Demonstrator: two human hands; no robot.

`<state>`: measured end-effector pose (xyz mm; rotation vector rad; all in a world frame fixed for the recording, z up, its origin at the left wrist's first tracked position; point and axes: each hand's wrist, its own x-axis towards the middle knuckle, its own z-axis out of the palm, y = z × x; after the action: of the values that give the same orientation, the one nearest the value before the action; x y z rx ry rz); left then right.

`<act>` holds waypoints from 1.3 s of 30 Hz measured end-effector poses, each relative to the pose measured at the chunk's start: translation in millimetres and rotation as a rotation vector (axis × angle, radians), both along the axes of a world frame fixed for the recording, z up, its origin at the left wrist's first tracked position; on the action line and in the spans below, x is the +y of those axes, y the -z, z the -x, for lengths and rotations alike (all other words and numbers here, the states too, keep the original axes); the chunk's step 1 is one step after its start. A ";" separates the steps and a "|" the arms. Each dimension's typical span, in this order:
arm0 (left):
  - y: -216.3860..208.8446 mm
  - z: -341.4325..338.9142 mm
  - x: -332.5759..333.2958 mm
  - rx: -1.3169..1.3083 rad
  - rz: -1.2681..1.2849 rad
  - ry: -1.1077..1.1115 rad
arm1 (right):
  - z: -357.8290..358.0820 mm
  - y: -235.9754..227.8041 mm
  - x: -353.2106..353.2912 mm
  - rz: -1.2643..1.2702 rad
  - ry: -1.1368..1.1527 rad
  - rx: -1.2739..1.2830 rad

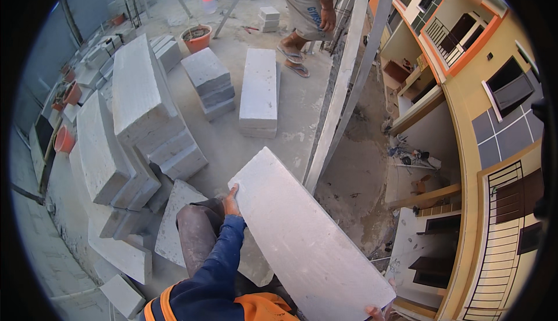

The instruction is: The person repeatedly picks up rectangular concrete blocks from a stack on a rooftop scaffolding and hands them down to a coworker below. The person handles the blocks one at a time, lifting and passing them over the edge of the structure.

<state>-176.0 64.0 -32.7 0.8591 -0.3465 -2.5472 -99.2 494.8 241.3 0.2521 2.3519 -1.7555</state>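
Note:
A long, pale aerated concrete block (308, 239) slants across the lower middle, its broad face turned up. At its upper left end my left hand (231, 201) is closed on the edge, below a blue sleeve. My right hand (376, 311) grips the lower right end; only some fingertips show, and the rest is hidden by the block. Beneath and left of the held block, another pale block (179, 216) lies by my knee. Beyond it, two blocks are stacked flat, the upper block (258, 83) lying lengthwise.
Stacks of blocks (139, 88) fill the left side, beside a smaller stack (208, 77). An orange bucket (197, 40) stands behind. Another person's sandalled foot (293, 54) is near the slab edge. Slanted metal posts (343, 88) line that edge, with a drop toward a yellow building (465, 106).

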 end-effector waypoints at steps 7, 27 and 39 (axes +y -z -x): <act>24.9 120.7 -156.5 -0.072 0.301 0.217 | -23.0 172.5 -75.4 0.294 0.089 -0.297; 35.9 191.7 -256.2 -0.416 1.035 0.541 | 102.2 288.6 -310.7 1.069 0.480 -0.591; -126.4 16.9 -88.4 -0.163 1.701 0.832 | 249.3 393.0 -488.8 1.262 0.613 -0.453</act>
<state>-193.0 -24.5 93.8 0.1364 -2.6968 -1.5486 -348.5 6.0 -151.6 1.0272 0.5931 -2.6477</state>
